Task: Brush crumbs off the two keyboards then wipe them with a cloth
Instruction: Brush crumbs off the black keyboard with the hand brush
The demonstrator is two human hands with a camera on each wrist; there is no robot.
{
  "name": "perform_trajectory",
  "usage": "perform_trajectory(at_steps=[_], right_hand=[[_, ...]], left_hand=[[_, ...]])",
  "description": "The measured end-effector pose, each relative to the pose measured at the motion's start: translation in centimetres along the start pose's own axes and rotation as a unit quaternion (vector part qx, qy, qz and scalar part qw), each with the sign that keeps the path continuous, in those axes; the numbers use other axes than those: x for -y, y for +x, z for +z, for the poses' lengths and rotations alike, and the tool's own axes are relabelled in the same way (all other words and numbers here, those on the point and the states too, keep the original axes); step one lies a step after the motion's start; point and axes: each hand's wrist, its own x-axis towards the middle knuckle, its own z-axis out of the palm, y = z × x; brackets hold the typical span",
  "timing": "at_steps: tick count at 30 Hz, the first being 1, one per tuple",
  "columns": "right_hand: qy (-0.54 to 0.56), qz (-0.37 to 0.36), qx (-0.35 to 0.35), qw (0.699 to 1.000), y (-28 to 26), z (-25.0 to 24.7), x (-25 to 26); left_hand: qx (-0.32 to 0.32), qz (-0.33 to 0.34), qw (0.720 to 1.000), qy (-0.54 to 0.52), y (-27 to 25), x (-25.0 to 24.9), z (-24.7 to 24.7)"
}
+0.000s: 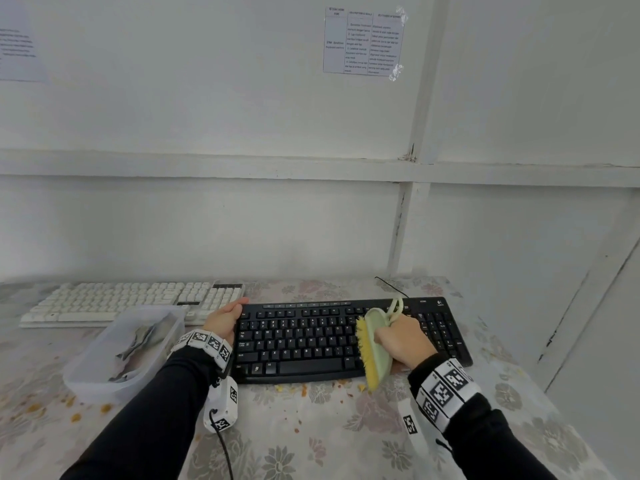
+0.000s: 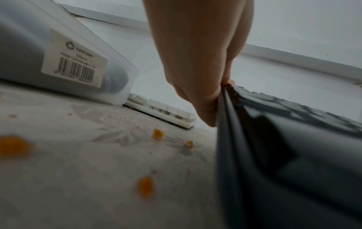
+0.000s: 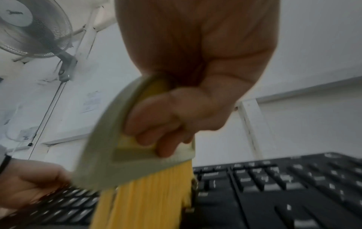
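A black keyboard (image 1: 311,341) lies in front of me on the flowered tablecloth. My left hand (image 1: 223,318) grips its left end, thumb over the top edge (image 2: 225,96). My right hand (image 1: 403,342) holds a pale green brush (image 1: 377,341) with yellow bristles (image 3: 149,201) over the right part of the letter keys; the bristles point left and down toward the front edge. A white keyboard (image 1: 131,301) lies further back on the left. Orange crumbs (image 1: 304,391) are scattered on the cloth in front of the black keyboard and at the left (image 2: 157,134).
A translucent plastic tub (image 1: 124,351) holding a grey cloth (image 1: 138,341) stands left of my left hand, in front of the white keyboard. The white wall runs close behind the table. A black cable (image 1: 391,285) runs from the black keyboard's back. A wall fan (image 3: 35,29) hangs high.
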Motion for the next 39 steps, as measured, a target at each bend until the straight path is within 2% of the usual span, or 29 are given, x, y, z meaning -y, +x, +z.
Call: perform_trajectory(at_steps=[2, 6, 7, 11, 17, 20, 24, 27, 30, 34, 37, 39], right_hand=[[-0.009, -0.009, -0.008, 1.0, 0.0, -0.6, -0.2], [-0.017, -0.044, -0.129, 0.991, 1.3, -2.8, 0.1], [-0.027, -0.047, -0.139, 0.989, 1.6, -3.1, 0.1], [-0.028, -0.015, -0.082, 0.996, 2.1, -2.9, -1.2], [-0.059, 0.03, -0.004, 0.998, -0.2, -2.6, -3.1], [-0.062, 0.027, -0.021, 0.997, 0.0, -3.7, -2.9], [-0.034, -0.026, -0.125, 0.991, 1.9, -5.0, -2.5], [-0.047, -0.043, -0.162, 0.985, 3.2, -5.3, -2.7], [-0.066, -0.021, -0.148, 0.987, 3.6, -5.6, -3.8], [-0.075, 0.015, -0.094, 0.993, 2.3, -6.0, -5.9], [-0.044, 0.054, -0.051, 0.996, 0.8, -6.2, -6.5], [-0.041, 0.061, -0.049, 0.996, 0.2, -6.7, -6.4]], left_hand=[[0.001, 0.0, 1.0, -0.004, -0.1, 0.0, 0.1], [-0.004, 0.002, 1.0, 0.001, 0.0, 0.2, 0.0], [-0.007, 0.004, 1.0, -0.001, 0.0, 0.2, 0.0], [-0.008, 0.004, 1.0, 0.005, 0.0, 0.2, 0.0], [-0.002, 0.0, 1.0, -0.004, -0.5, -0.1, 0.1], [-0.003, 0.0, 1.0, -0.006, -0.6, -0.2, 0.2], [-0.002, 0.001, 1.0, -0.007, -0.5, -0.2, 0.1], [0.002, 0.001, 1.0, 0.002, -0.6, -0.2, 0.0], [0.001, 0.002, 1.0, 0.006, -0.6, -0.2, 0.0], [0.003, 0.002, 1.0, 0.015, -0.4, 0.0, 0.0], [0.003, 0.001, 1.0, 0.011, -0.3, 0.0, 0.1], [0.002, 0.0, 1.0, 0.005, -0.3, 0.0, 0.1]])
